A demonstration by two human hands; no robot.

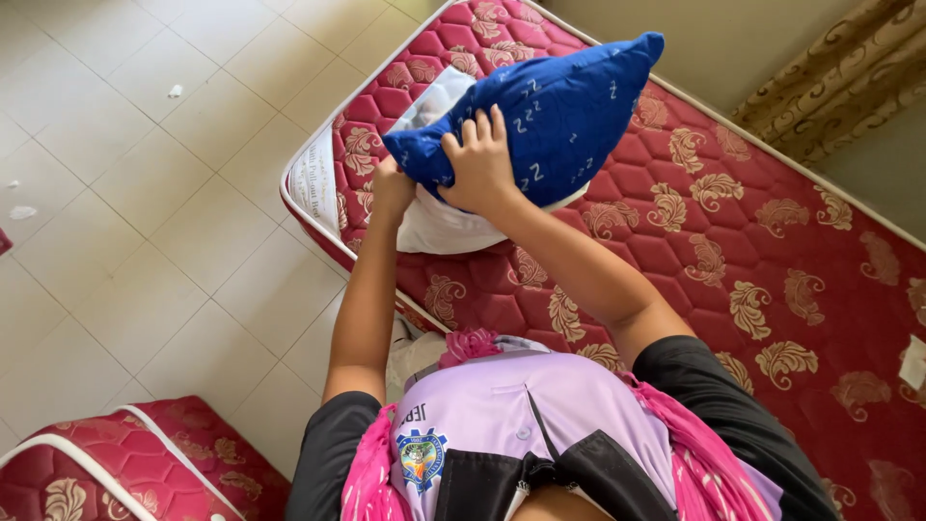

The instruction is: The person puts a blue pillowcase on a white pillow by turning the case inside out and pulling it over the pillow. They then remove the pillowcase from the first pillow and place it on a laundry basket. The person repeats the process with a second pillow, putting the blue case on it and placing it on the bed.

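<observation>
A white pillow [439, 224] lies on the corner of a red quilted mattress [733, 241], partly inside a blue pillowcase [564, 106] with small pale marks. My right hand [479, 166] presses on top of the blue pillowcase and grips its open edge. My left hand [391, 188] holds the pillowcase edge at the pillow's left side, partly hidden under the fabric. White pillow shows both above and below the blue cover.
A pale tiled floor [145, 212] spreads to the left, with small white scraps [21, 211] on it. A second red mattress corner [116, 463] sits at bottom left. Patterned curtains [830, 77] hang at top right beside a wall.
</observation>
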